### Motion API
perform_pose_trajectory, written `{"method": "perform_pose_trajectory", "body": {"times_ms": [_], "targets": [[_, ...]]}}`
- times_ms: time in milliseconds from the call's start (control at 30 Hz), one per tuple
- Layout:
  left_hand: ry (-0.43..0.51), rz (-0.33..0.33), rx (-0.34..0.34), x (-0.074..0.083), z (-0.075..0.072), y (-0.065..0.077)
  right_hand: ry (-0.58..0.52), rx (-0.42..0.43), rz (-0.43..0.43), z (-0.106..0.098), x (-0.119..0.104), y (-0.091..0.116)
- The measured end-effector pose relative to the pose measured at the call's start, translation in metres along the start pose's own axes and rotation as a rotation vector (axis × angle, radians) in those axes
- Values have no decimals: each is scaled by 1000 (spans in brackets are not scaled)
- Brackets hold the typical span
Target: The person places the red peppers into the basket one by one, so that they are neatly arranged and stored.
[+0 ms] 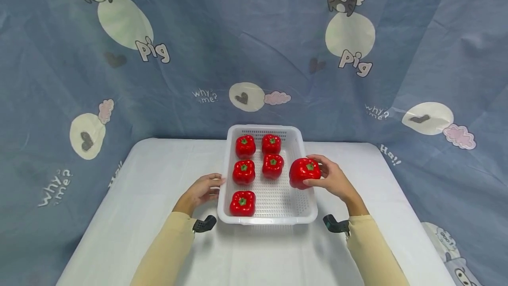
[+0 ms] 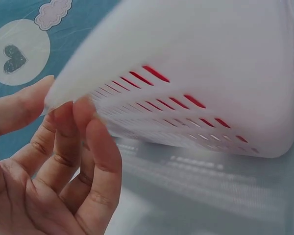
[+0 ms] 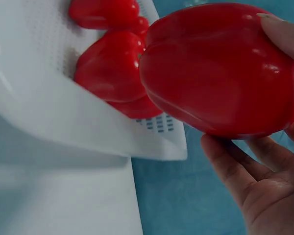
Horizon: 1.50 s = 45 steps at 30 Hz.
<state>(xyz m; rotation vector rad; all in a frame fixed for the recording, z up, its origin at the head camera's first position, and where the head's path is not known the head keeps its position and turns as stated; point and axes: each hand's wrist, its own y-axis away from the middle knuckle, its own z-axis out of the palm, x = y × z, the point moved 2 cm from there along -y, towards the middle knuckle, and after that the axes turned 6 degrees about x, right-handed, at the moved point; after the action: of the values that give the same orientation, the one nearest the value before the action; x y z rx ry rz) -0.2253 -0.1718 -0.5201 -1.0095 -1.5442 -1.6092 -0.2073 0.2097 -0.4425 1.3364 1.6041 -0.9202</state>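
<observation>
A white plastic basket (image 1: 267,220) with a perforated floor and slotted sides stands on the table. Inside it, red bell peppers with green stem tops form two columns: three on the left, such as the nearest pepper (image 1: 243,203), and two on the right, such as the rear pepper (image 1: 271,144). My right hand (image 1: 334,181) holds another red bell pepper (image 1: 300,174) between thumb and fingers, over the basket's right rim. At the opposite side, my left hand (image 1: 201,191) pinches the left rim, thumb above and fingertips beneath, as the left wrist view shows.
The table (image 1: 158,167) has a white cover and rounded far corners. Behind it hangs a blue printed cloth (image 1: 178,114), close to the basket's far end. Each wrist carries a black strapped-on camera (image 1: 335,224).
</observation>
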Motion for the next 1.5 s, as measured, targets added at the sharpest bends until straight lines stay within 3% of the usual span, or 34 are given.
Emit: {"method": "perform_pose_trajectory", "body": {"times_ms": [333, 567, 1233, 1500], "targets": [[-10, 2, -5, 2, 1, 2, 53, -78, 20, 11, -5, -11], [-12, -13, 7, 3, 2, 2, 128, -127, -18, 19, -9, -18], [-28, -29, 39, 1, 2, 2, 298, -268, 104, 45, -7, -39], [-14, -13, 24, 0, 1, 1, 361, -335, 108, 54, -5, -46]]}}
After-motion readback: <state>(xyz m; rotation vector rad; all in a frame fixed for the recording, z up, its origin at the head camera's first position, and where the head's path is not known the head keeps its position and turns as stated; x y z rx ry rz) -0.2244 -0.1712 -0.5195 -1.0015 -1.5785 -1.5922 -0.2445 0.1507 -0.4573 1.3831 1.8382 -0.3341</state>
